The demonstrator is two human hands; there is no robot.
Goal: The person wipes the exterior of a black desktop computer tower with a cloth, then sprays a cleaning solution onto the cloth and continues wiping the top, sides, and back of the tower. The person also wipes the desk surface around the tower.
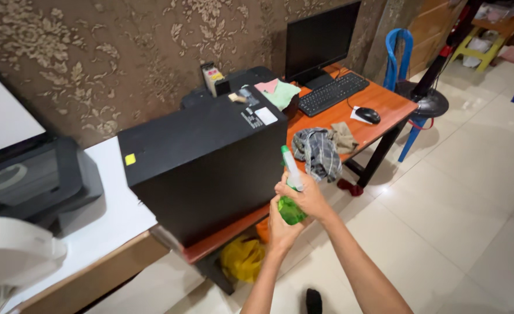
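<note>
Both my hands hold a green spray bottle (290, 210) with a white and green nozzle in front of a black computer tower (210, 157). My left hand (281, 229) cups the bottle's green body from below. My right hand (307, 196) wraps its neck, just under the nozzle. The tower lies on an orange desk (384, 107). A crumpled grey checked cloth (318, 152) lies on the desk just past the bottle.
Further along the desk are a black monitor (319, 39), keyboard (333, 93), mouse (368, 115) and a green cloth (281, 93). A printer (30, 180) sits on a white table at left. A yellow bag (242, 259) lies under the desk. A fan base (428, 103) and blue chair (397, 55) stand at right.
</note>
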